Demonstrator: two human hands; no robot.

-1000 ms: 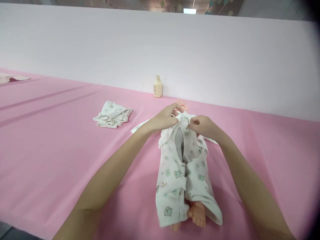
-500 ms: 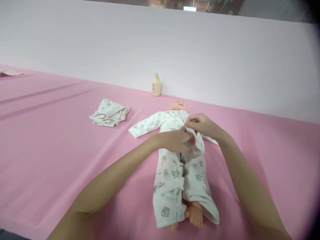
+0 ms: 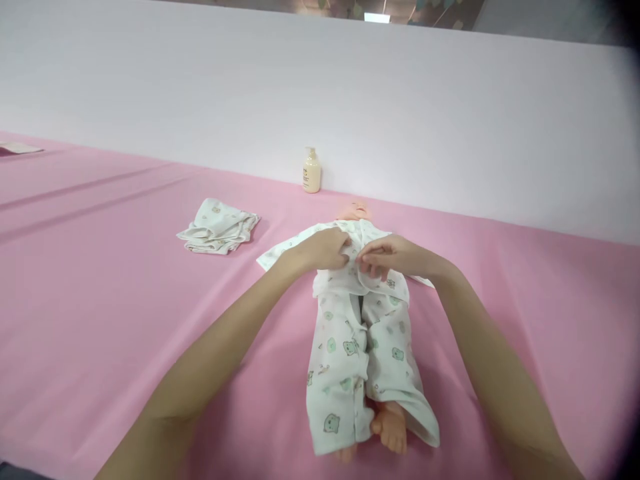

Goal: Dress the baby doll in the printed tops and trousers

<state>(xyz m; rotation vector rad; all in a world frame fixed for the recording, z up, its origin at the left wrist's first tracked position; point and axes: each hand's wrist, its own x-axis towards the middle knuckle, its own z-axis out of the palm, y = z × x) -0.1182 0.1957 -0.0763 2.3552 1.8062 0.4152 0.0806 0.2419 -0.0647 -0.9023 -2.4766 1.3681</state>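
Observation:
A baby doll [image 3: 360, 210] lies on its back, dressed in a white long-sleeved baby shirt [image 3: 340, 283] and matching trousers [image 3: 340, 360], both printed with small green animals. My left hand [image 3: 326, 249] is over the doll's chest, its fingers curled onto the shirt front. Close beside it, my right hand [image 3: 390, 257] pinches at the shirt's front edge. The exact bit of cloth between the fingertips is hidden. The shirt's hem lies over the waist of the trousers. One bare foot [image 3: 391, 429] sticks out of a trouser leg.
Left of the doll lies a folded printed cloth [image 3: 219, 227]. A cream pump bottle [image 3: 311, 172] stands against the white partition [image 3: 450, 127] at the back. Pink sheeting [image 3: 140, 300] with creases covers the table. Another cloth [image 3: 20, 147] shows at the far left edge.
My left hand has moved up and left to the chest. My right hand has come slightly down and left. The shirt's front, previously lifted, now lies down over the trouser waist.

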